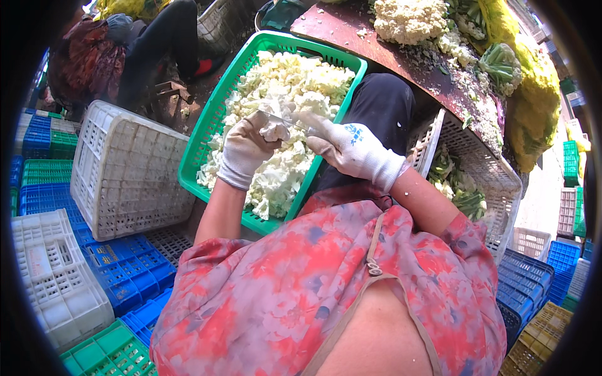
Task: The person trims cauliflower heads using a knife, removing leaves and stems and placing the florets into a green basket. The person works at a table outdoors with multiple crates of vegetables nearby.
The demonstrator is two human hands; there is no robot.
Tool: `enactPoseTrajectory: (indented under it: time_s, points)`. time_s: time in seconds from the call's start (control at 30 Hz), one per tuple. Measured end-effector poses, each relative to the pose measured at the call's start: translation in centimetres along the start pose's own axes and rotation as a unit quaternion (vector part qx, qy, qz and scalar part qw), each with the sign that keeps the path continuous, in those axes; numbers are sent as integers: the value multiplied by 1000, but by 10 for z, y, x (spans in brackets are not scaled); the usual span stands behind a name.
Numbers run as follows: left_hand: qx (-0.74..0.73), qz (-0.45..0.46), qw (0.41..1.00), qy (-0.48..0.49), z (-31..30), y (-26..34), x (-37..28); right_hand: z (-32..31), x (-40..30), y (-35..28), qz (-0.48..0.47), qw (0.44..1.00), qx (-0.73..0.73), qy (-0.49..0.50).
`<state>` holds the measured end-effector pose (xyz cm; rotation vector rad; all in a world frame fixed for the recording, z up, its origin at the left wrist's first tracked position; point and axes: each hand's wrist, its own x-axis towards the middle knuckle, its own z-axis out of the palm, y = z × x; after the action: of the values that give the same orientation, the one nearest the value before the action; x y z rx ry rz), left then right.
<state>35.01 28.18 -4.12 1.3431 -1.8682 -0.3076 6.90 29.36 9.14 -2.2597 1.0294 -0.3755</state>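
My left hand [247,145], in a soiled white knit work glove, grips a cauliflower floret [274,128]. My right hand [345,141], in a similar glove with blue print on its back, is closed around a knife. Only the thin knife blade [284,119] shows, reaching left across the top of the floret; the handle is hidden in my fingers. Both hands are above a green plastic crate [214,103] filled with cut cauliflower florets [294,77].
A crumb-strewn board [338,26] at upper right carries a large cauliflower head [409,21] beside yellow mesh sacks [531,103]. Trimmed leaves and stalks [456,183] lie in a white crate [505,192] at my right. An upended white crate [136,169] stands left; a co-worker [89,61] sits beyond.
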Motion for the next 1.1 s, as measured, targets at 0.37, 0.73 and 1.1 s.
enactPoseTrajectory:
  time_s: [0.37, 0.73, 1.1]
  points:
    - [-505, -241, 828, -36, -25, 84, 14, 2, 16, -21, 127, 913, 382, -58]
    - [23, -84, 994, -62, -15, 9, 29, -50, -39, -7, 196, 875, 414, 153]
    - [-233, -99, 966, -61, 24, 121, 128, -77, -184, 78, 285, 754, 466, 365]
